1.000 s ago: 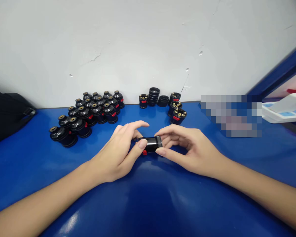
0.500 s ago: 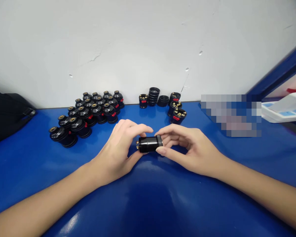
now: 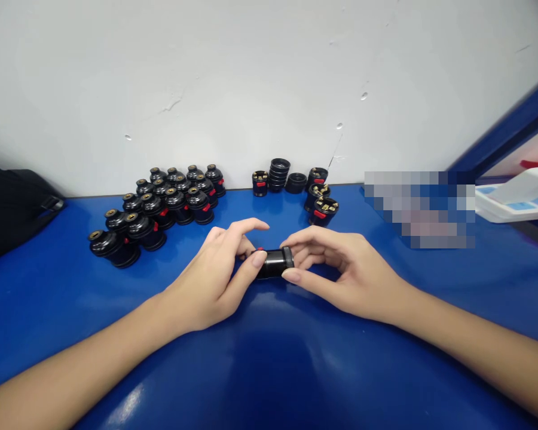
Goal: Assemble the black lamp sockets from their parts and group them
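Here's the blue table [image 3: 269, 364], stretching out beneath both hands, a black bag [image 3: 13, 209] well off to the left of them. The right hand [image 3: 343, 269] curls in, thumb and fingertips closed on one end of a piece; the left hand [image 3: 215, 278] pinches the other, index finger lifted. Beyond the left hand stand capped black pieces [image 3: 156, 206] in rows. And the black cylinder [image 3: 275, 263] itself: on its side, right between the hands! Open-topped pieces [image 3: 325, 216] sit just past the right hand, whose fingertips grip the ridged ring [image 3: 289, 257]. Tiny red tab [image 3: 260, 249], up by the left thumb.
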`<state>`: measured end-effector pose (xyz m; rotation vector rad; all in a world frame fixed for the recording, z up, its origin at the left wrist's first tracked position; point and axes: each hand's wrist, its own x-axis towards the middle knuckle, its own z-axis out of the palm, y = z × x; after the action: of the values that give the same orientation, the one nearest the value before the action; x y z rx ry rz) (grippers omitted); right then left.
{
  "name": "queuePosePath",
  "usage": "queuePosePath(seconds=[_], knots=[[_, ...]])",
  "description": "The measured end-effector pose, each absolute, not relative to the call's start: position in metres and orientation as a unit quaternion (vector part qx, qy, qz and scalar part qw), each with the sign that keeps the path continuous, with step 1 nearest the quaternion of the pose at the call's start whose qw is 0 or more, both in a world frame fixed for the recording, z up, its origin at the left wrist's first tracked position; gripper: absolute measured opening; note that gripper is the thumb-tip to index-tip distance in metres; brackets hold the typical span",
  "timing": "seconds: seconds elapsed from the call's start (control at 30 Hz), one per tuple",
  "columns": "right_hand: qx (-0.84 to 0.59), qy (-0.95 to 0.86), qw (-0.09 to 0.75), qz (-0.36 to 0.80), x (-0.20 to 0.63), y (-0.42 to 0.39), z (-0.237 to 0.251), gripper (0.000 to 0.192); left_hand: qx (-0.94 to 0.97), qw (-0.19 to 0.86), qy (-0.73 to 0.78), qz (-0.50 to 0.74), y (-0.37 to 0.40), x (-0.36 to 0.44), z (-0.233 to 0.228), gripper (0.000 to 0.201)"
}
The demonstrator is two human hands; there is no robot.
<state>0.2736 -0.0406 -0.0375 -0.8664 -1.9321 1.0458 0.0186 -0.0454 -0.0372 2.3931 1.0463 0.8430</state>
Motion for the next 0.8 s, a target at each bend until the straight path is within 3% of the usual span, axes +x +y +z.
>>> queuePosePath(seconds=[0.27,0.47,0.6,0.8], knots=[[-0.356,-0.751,0.384,0.402,0.274,-0.040,-0.036,0.027,0.853,0.157,0.323,0.379,-0.046,0.016,-0.046,0.062],[-0.346,-0.753,0.379,0.411,0.274,-0.042,-0.036,0.027,0.884,0.049,0.245,0.395,-0.041,0.018,-0.043,0.059],[-0.346,-0.759,0.377,0.402,0.274,-0.042,-0.036,0.027,0.879,0.090,0.297,0.361,-0.044,0.018,-0.039,0.071],[-0.341,-0.751,0.377,0.423,0.274,-0.040,-0.038,0.029,0.870,0.167,0.367,0.283,-0.049,0.019,-0.033,0.034]])
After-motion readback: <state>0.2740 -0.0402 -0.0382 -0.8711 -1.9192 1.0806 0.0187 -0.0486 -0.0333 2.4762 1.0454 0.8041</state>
